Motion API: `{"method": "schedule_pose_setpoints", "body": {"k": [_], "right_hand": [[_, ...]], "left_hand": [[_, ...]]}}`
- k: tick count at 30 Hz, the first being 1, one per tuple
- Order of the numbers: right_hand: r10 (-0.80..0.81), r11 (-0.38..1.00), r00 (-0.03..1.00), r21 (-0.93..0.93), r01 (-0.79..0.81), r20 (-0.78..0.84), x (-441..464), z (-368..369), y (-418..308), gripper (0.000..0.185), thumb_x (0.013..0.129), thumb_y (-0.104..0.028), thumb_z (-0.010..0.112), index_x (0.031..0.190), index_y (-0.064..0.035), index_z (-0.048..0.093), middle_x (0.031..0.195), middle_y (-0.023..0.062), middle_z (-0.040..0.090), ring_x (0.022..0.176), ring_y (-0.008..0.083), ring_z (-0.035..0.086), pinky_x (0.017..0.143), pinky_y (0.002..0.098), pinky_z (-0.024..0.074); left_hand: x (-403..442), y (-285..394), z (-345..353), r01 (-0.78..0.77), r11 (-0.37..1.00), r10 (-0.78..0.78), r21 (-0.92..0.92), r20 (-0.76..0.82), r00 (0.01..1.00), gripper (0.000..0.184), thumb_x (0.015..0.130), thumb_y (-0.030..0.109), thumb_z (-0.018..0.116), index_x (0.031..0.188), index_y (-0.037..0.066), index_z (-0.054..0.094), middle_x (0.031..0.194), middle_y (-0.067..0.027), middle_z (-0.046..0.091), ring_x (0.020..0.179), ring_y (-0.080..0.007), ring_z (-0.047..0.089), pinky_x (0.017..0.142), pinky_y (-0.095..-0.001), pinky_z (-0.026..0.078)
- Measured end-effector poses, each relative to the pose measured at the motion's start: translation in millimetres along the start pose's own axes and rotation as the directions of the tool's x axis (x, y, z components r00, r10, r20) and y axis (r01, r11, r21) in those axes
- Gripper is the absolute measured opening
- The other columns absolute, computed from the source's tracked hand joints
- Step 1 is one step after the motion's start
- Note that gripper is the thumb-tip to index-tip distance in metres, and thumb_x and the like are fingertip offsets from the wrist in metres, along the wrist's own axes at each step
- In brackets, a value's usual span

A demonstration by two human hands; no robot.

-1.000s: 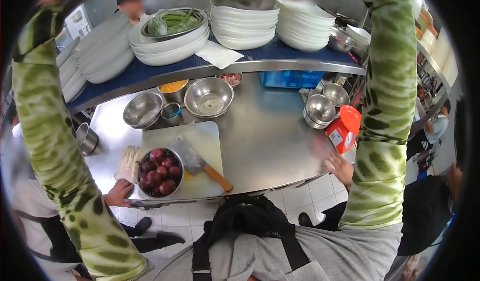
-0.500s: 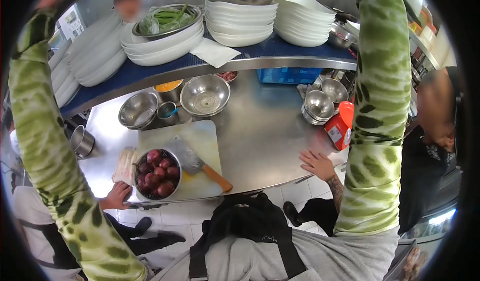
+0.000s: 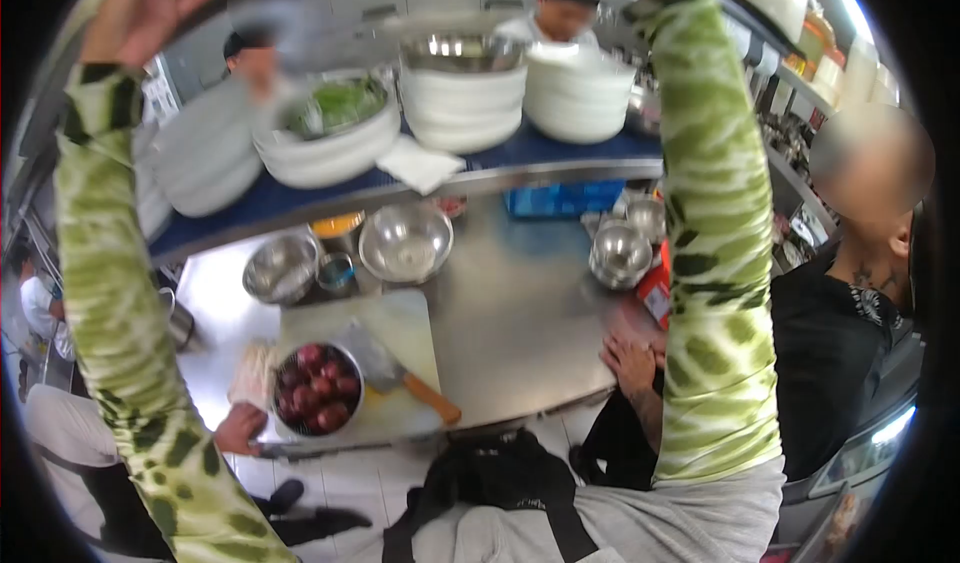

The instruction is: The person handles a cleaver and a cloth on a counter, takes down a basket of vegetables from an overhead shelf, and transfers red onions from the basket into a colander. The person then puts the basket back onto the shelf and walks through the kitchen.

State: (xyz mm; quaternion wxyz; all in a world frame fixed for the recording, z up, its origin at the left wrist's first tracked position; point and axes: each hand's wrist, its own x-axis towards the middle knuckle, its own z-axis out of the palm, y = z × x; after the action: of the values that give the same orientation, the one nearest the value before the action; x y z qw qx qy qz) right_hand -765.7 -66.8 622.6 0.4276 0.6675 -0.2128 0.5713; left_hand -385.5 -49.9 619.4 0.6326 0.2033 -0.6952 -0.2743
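Note:
Both my arms, in green tie-dye sleeves, are raised toward the top of the view. My left hand (image 3: 160, 11) is up at the top left, blurred and partly cut off, with fingers apart and nothing seen in it. Beyond the top edge, my right hand is out of sight; only its wrist shows. Below, on the steel counter (image 3: 520, 313), a colander of red onions (image 3: 318, 388) stands on the cutting board (image 3: 400, 313). Beside it lies a cleaver with a wooden handle (image 3: 432, 399). Neither hand touches these things.
A shelf (image 3: 540, 170) across the back carries stacked white bowls (image 3: 465, 103) and a dish of green vegetables (image 3: 338, 103). Metal bowls (image 3: 406, 245) and a blue crate (image 3: 565, 199) stand beneath. Other people's hands rest on the counter at left (image 3: 240, 428) and right (image 3: 630, 363).
My head view has tilted up, so the counter and shelf sit lower. My left hand has come further into view. The co-worker's hands at right have come together.

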Motion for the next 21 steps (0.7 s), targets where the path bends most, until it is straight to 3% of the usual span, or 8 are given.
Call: {"method": "schedule_pose_setpoints", "body": {"k": [1,3,5,9,12,15,18,21], "right_hand": [[0.232,0.921,0.955,0.275,-0.277,0.184,0.6,-14.5,-12.4,0.052,0.103,-0.039,0.042,0.137,-0.0012,0.055,0.139,0.0154,0.057,0.126,0.0287,0.055,0.106,0.0364,0.0437],[0.486,0.768,0.840,0.341,-0.543,0.243,2.9,-28.5,-41.0,0.053,0.103,-0.041,0.044,0.137,-0.0017,0.056,0.138,0.0174,0.057,0.125,0.0286,0.055,0.107,0.0380,0.0417],[0.575,0.645,0.744,0.372,-0.668,0.340,10.6,-32.4,-48.3,0.052,0.100,-0.042,0.050,0.124,0.0018,0.064,0.117,0.0162,0.067,0.107,0.0227,0.061,0.090,0.0345,0.0488],[0.582,0.666,0.777,0.408,-0.625,0.239,12.3,-25.7,-57.9,0.053,0.099,-0.044,0.054,0.123,0.0020,0.063,0.111,0.0152,0.068,0.099,0.0201,0.062,0.082,0.0336,0.0505],[0.542,0.701,0.799,0.385,-0.600,0.259,15.1,-28.8,-66.7,0.053,0.098,-0.045,0.054,0.124,0.0008,0.063,0.111,0.0159,0.068,0.097,0.0201,0.062,0.082,0.0330,0.0508],[0.518,0.698,0.802,0.394,-0.598,0.297,17.0,-39.3,-70.5,0.052,0.098,-0.046,0.054,0.123,-0.0005,0.064,0.110,0.0158,0.069,0.096,0.0203,0.063,0.081,0.0327,0.0509],[0.550,0.692,0.755,0.311,-0.651,0.356,19.3,-37.4,-50.0,0.049,0.098,-0.045,0.054,0.118,-0.0019,0.066,0.109,0.0142,0.070,0.093,0.0208,0.063,0.079,0.0318,0.0510],[0.348,0.840,0.909,0.354,-0.411,0.230,10.7,-27.7,-23.7,0.050,0.097,-0.047,0.054,0.118,-0.0036,0.066,0.106,0.0131,0.069,0.090,0.0204,0.062,0.078,0.0302,0.0502]], "left_hand": [[4.1,0.4,-1.0,-0.009,1.000,0.010,0.018,-0.037,0.999,0.072,0.097,0.054,0.053,0.146,0.004,0.035,0.140,-0.0277,0.042,0.111,-0.0361,0.058,0.091,-0.0436,0.056],[-8.1,-0.2,9.2,-0.061,0.996,0.064,0.070,-0.055,0.996,0.083,0.093,0.060,0.056,0.148,0.004,0.032,0.142,-0.0288,0.040,0.116,-0.0384,0.054,0.098,-0.0480,0.049],[11.8,-14.9,-11.4,0.044,0.999,-0.044,-0.008,-0.071,0.997,0.087,0.091,0.062,0.058,0.149,0.002,0.031,0.143,-0.0293,0.039,0.119,-0.0404,0.052,0.101,-0.0501,0.044],[78.5,-45.0,-75.5,0.272,0.927,-0.305,-0.257,-0.099,0.947,0.096,0.088,0.065,0.061,0.150,-0.001,0.029,0.144,-0.0303,0.038,0.125,-0.0444,0.047,0.109,-0.0544,0.035],[20.0,-5.8,-24.0,0.217,0.962,-0.213,-0.164,0.041,0.976,0.097,0.087,0.066,0.062,0.150,0.000,0.029,0.145,-0.0305,0.038,0.130,-0.0438,0.043,0.112,-0.0578,0.030],[18.5,-5.5,-9.9,0.153,0.974,-0.164,-0.170,-0.053,0.985,0.077,0.090,0.054,0.066,0.140,0.002,0.040,0.132,-0.0255,0.052,0.122,-0.0379,0.056,0.102,-0.0455,0.048],[20.3,-1.4,-12.9,0.123,0.985,-0.132,-0.120,-0.071,0.989,0.069,0.088,0.050,0.070,0.135,0.006,0.045,0.124,-0.0222,0.057,0.109,-0.0326,0.062,0.097,-0.0434,0.049],[17.8,5.3,-5.7,0.090,0.993,-0.098,-0.077,-0.106,0.990,0.063,0.089,0.046,0.072,0.132,0.007,0.046,0.123,-0.0215,0.057,0.104,-0.0309,0.064,0.092,-0.0418,0.051]]}}
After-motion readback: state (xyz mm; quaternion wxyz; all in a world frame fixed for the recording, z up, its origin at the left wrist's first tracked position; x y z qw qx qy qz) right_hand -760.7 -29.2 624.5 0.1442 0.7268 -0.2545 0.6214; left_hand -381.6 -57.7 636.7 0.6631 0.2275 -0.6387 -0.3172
